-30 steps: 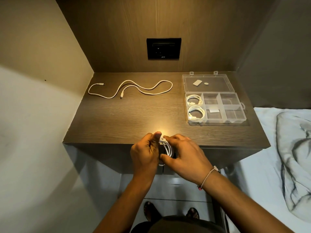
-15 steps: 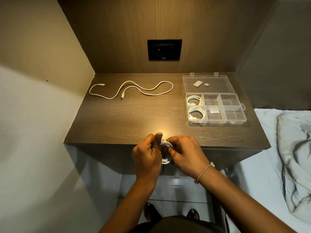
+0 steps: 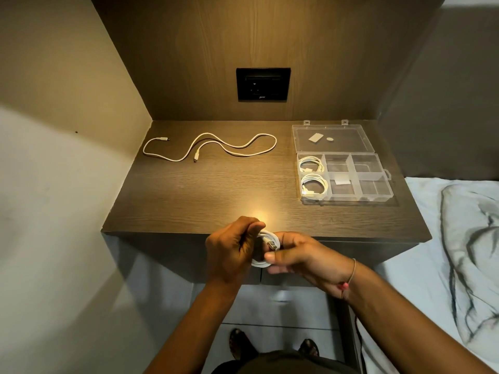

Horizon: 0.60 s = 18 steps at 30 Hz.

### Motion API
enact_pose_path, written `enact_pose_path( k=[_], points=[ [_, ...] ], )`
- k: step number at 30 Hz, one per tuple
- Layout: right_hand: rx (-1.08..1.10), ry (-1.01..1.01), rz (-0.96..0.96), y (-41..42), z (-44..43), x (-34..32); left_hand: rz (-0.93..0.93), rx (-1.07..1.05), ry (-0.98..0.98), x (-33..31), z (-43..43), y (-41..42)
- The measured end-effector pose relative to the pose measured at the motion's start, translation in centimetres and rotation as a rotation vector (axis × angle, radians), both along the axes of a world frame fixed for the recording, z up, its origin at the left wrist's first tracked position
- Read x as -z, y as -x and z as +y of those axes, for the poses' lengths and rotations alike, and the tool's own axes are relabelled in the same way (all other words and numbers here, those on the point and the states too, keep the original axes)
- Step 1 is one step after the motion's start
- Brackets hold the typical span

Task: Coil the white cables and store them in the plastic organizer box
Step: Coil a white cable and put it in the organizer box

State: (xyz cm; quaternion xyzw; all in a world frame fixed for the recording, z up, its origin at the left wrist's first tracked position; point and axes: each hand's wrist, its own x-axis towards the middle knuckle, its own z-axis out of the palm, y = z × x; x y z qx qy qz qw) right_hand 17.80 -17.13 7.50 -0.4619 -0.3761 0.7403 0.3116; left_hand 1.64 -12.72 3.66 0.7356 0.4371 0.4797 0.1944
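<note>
white cables: 4 (image 3: 266,245) | organizer box: 1 (image 3: 386,188) | hands: 2 (image 3: 229,251)

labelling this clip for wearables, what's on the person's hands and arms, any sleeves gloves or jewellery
Both arms are bare as far up as the picture shows, with no sleeves in view. The left hand and the right hand wear no gloves, and no rings show. The only thing worn is a thin, pale thread bracelet around the right wrist, with a small red bit at its lower end. The left wrist is bare.
</note>
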Motion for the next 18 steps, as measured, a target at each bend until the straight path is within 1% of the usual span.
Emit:
enact_pose_path(
  k=[2,4,5,8,9,10,13,18],
  points=[
    [-0.027,-0.125,-0.108,0.0,0.0,0.2,-0.010,0.014,0.022,0.1,0.0,-0.1],
    [0.043,-0.232,-0.223,0.3,0.0,0.3,-0.050,-0.007,0.078,0.1,0.0,-0.2],
    [0.079,-0.297,-0.302,0.5,0.0,0.4,-0.071,-0.026,0.104,0.1,0.0,-0.3],
    [0.227,-0.502,-0.623,0.6,-0.2,1.0,-0.112,-0.056,0.164,0.2,0.0,-0.6],
    [0.278,-0.540,-0.694,0.5,-0.3,1.3,-0.122,-0.056,0.182,0.3,-0.1,-0.7],
    [0.311,-0.556,-0.724,0.4,-0.4,1.4,-0.133,-0.057,0.198,0.4,-0.3,-0.8],
    [0.394,-0.543,-0.726,0.4,-0.8,2.0,-0.162,-0.022,0.246,0.6,-0.4,-1.1],
    [0.598,-0.548,-0.773,-0.4,-1.1,2.4,-0.147,0.200,0.384,0.2,-0.3,-1.8]
  ],
)
